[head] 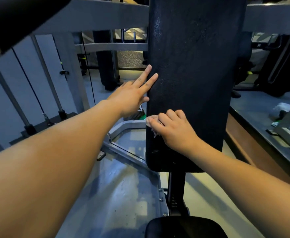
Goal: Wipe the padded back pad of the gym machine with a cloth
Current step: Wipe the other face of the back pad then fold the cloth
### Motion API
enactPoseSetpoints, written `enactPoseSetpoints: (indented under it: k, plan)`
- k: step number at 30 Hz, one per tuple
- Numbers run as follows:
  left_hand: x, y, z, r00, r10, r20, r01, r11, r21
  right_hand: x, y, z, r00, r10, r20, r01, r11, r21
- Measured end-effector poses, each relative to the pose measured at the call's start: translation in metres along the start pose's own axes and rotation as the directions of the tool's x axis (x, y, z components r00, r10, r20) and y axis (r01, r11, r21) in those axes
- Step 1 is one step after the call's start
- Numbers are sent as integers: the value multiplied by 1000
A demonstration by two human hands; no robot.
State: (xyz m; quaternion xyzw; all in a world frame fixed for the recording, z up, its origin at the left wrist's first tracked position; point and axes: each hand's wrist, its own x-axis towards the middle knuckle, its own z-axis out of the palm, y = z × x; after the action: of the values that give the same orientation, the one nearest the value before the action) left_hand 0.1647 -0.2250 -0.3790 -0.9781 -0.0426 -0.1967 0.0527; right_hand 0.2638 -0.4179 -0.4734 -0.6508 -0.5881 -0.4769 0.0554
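The tall black padded back pad [192,74] stands upright in the middle of the view. My right hand [173,127] grips a small pale cloth [151,121] with curled fingers and presses it against the pad's lower left part. Most of the cloth is hidden under the hand. My left hand [134,95] is flat with straight fingers, its fingertips resting on the pad's left edge a little above the cloth.
The black seat pad [183,227] shows at the bottom, joined by a black post [176,191]. Grey machine frame bars [109,14] cross behind the pad. Guide rods and a cable [31,86] stand at the left. Other dark machines [278,66] sit at the right.
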Motion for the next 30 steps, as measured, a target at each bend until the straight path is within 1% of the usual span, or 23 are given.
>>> enactPoseSetpoints:
  k: [1, 2, 3, 4, 6, 7, 8, 9, 11, 12, 13, 14, 16, 17, 19, 21, 23, 26, 28, 29, 30]
  plan:
    - [0, -1, 0, 1000, 6, 9, -6, 1000, -18, 5, 9, -4, 998, -57, -5, 57, 998, -15]
    - [-1, -2, -1, 1000, 8, 24, -7, 999, -43, 16, 19, -8, 997, -76, -11, 76, 996, -40]
    - [-1, -3, -3, 999, 10, 41, -7, 998, -67, 29, 29, -11, 999, -47, -14, 46, 997, -64]
    - [-1, -3, -5, 998, 12, 58, -7, 997, -82, 42, 37, -14, 999, 30, -29, -32, 996, -84]
    - [-2, -5, -12, 996, 10, 90, -4, 998, -68, 58, 40, -12, 972, 220, -80, -227, 971, -77]
    - [-3, -5, -16, 994, 5, 107, 1, 999, -53, 58, 35, -8, 958, 273, -90, -277, 960, -41]
    - [-3, -4, -19, 992, 2, 123, 3, 999, -41, 52, 28, -5, 956, 284, -74, -285, 958, -6]
    - [-3, -4, -21, 991, 1, 133, 3, 999, -35, 42, 20, -3, 969, 242, -49, -242, 970, 22]
    - [-3, -6, -23, 990, 5, 141, 0, 999, -40, 25, 18, -4, 998, 63, 2, -63, 998, 31]
    - [-3, -7, -23, 990, 10, 139, -3, 999, -50, 26, 26, -7, 1000, -12, 20, 12, 1000, 9]
    - [-3, -8, -23, 991, 13, 136, -5, 998, -59, 32, 36, -10, 999, -39, 27, 40, 999, -28]
    - [-2, -8, -23, 991, 14, 133, -5, 998, -68, 41, 45, -13, 1000, -17, 24, 18, 997, -70]
    - [-2, -8, -22, 991, 11, 130, 0, 997, -83, 60, 55, -18, 988, 152, -24, -154, 980, -124]
    - [-2, -8, -22, 992, 8, 123, 3, 996, -87, 65, 54, -18, 972, 229, -44, -233, 966, -116]
    - [-3, -8, -23, 993, 0, 115, 10, 996, -87, 62, 41, -14, 958, 285, -27, -286, 957, -41]
    - [-4, -4, -22, 993, -16, 121, 27, 996, -90, 41, 20, -10, 966, 257, 24, -258, 966, 23]
    - [-5, 2, -21, 993, -42, 111, 55, 992, -112, 8, 0, -2, 982, 179, 56, -182, 981, 60]
    - [-6, 11, -19, 993, -80, 91, 96, 978, -186, -42, -25, 2, 994, -18, 107, 8, 995, 102]
    - [-8, 14, -20, 990, -105, 93, 120, 978, -172, -46, -20, -3, 976, -157, 150, 145, 985, 90]
    - [-8, 16, -19, 989, -110, 96, 122, 983, -136, -38, -13, -7, 977, -156, 148, 147, 987, 70]
    - [-9, 19, -17, 989, -112, 97, 121, 988, -99, -27, -5, -12, 987, -95, 126, 91, 995, 39]
